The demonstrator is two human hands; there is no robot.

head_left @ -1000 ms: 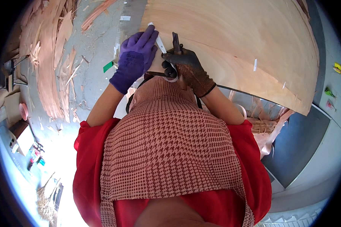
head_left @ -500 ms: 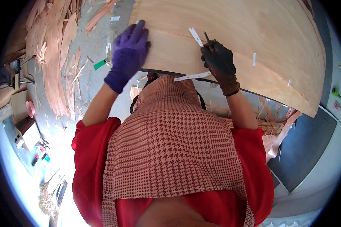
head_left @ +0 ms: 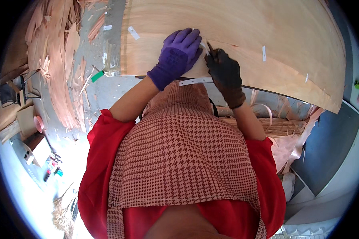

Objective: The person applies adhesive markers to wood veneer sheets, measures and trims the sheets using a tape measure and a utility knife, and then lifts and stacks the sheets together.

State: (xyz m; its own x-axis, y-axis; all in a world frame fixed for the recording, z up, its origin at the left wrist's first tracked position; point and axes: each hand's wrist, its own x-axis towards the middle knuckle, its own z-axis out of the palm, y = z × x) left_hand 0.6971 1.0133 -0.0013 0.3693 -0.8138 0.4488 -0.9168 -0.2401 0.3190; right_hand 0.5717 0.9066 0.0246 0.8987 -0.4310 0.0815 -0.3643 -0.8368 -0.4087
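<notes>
A wide sheet of pale wood veneer [head_left: 235, 24] lies in front of me. My left hand [head_left: 175, 55], in a purple glove, rests on it, fingers stretched out and close together, beside a short white tape strip [head_left: 204, 45]. My right hand [head_left: 224, 71], in a blackened glove, is closed around a thin dark pointed tool [head_left: 210, 47], its tip by that strip. A longer white strip of tape with holes [head_left: 195, 81] trails leftward from under the right hand, past the veneer's near edge. How the right hand grips the tape is hidden.
More white tape pieces stick to the veneer, such as a tape piece [head_left: 133, 32] at left and another tape piece [head_left: 263, 53] at right. Torn veneer scraps [head_left: 58, 67] cover the floor at left. A veneer pile [head_left: 267, 126] sits below the sheet; a dark panel [head_left: 327, 147] stands at right.
My left hand has moved right from the veneer's left edge, uncovering a white tape piece there. It now lies close to my right hand, which has shifted slightly left and nearer me.
</notes>
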